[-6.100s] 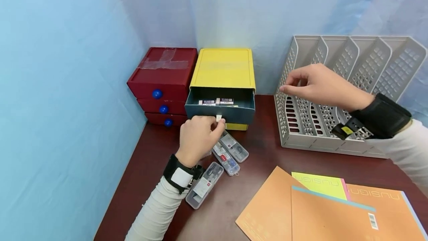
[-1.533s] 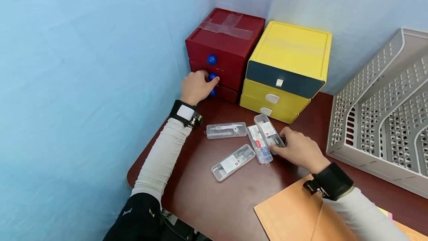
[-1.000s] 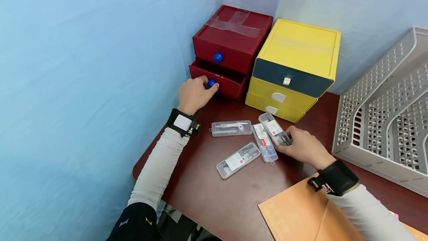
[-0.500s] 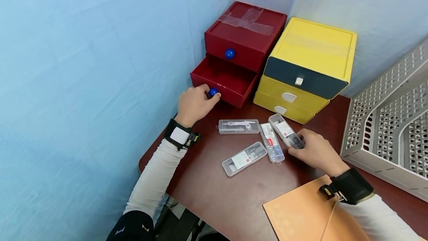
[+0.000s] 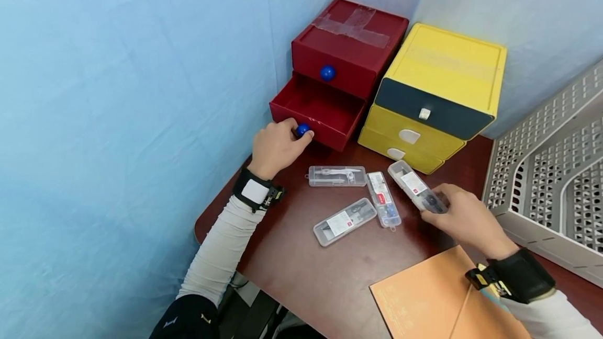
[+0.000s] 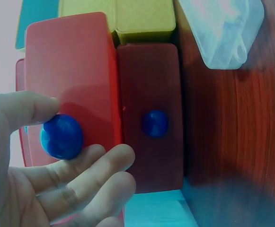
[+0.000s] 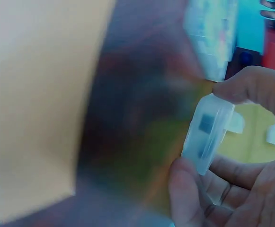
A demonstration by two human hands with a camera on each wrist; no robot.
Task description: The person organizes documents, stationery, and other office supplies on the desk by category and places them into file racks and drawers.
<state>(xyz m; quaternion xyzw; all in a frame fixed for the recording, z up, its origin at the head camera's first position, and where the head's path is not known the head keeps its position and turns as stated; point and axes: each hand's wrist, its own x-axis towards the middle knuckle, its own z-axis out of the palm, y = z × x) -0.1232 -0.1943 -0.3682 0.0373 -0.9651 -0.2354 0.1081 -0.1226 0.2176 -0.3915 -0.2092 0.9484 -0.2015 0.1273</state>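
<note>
My left hand (image 5: 275,150) pinches the round blue knob (image 6: 61,136) of the red cabinet's middle drawer (image 5: 325,106). That drawer stands pulled out, and its visible inside is bare. My right hand (image 5: 468,218) grips the near end of a clear plastic case (image 5: 414,184) with a white label, holding a compass set by its look. In the right wrist view the case (image 7: 208,132) sits between thumb and fingers, end-on. Three similar cases lie on the table: one with a white compass (image 5: 336,176), one with a red-marked label (image 5: 383,200), one nearer the front (image 5: 345,222).
A yellow cabinet (image 5: 452,61) with a dark top drawer stands right of the red cabinet (image 5: 350,41). The grey perforated file rack (image 5: 527,218) is at the right. Orange notebooks (image 5: 428,297) lie at the front right. A blue curtain (image 5: 141,93) borders the table's left side.
The left hand shut the yellow cabinet's dark drawer earlier, then drew the red middle drawer out toward me. The right hand has come down, taken a case and shifted it right, apart from its neighbour.
</note>
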